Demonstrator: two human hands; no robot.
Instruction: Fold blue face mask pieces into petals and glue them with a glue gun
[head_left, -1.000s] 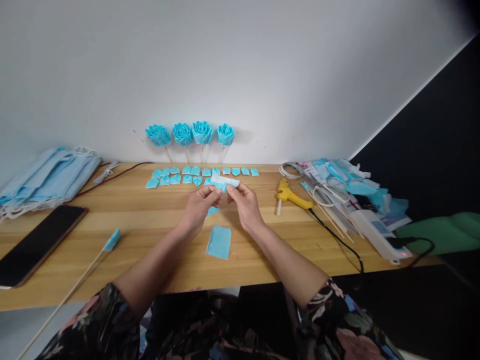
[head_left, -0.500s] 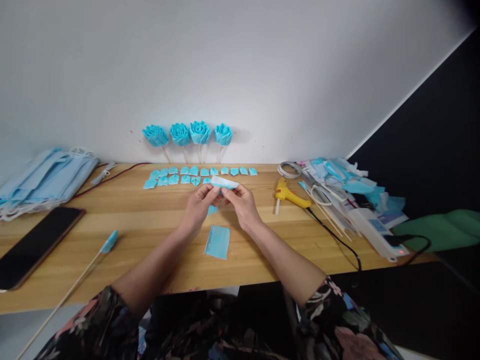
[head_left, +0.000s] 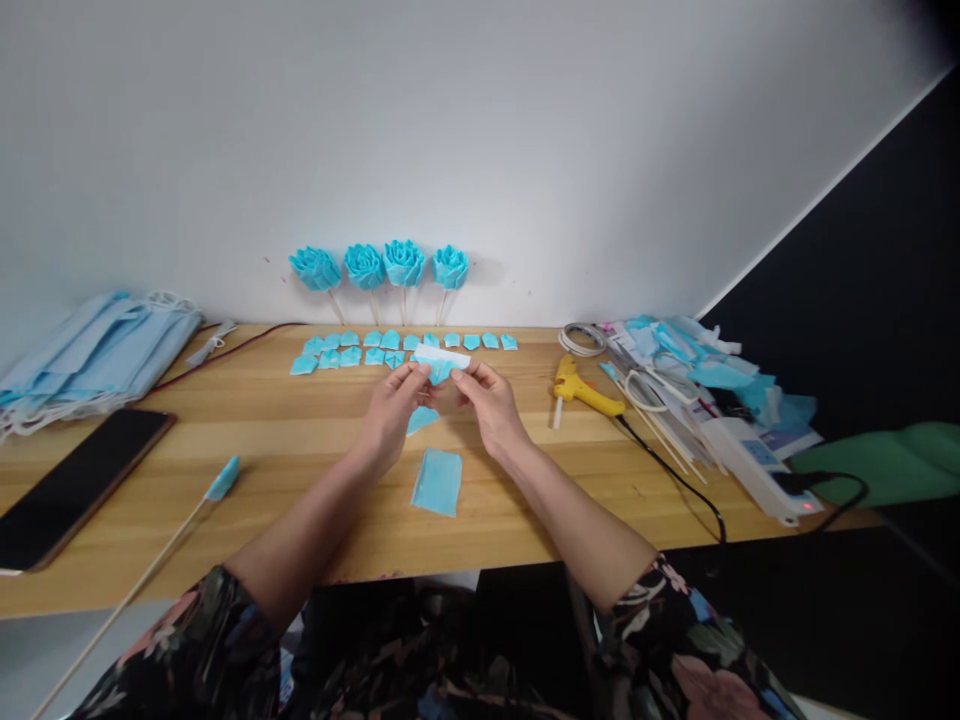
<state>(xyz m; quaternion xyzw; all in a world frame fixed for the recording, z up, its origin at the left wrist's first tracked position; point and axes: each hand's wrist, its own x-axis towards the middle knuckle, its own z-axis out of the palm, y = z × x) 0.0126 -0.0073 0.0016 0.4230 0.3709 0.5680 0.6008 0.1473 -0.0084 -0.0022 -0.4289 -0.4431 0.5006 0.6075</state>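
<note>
Fingers of left hand (head_left: 391, 410) and right hand (head_left: 486, 402) pinching blue strip (head_left: 441, 362); we are judging work midway: four roses (head_left: 379, 266) finished, petals (head_left: 390, 349) waiting on desk (head_left: 300, 470).

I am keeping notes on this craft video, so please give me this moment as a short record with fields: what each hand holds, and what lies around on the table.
left hand: pinches the blue-and-white fabric piece at its left end
right hand: pinches the same piece at its right end
below the hands: flat blue fabric rectangle on the wooden table
behind the hands: rows of folded blue petals; four blue fabric roses on sticks against the wall
right side: yellow glue gun
left side: stack of blue face masks, phone, blue-tipped stick
</note>
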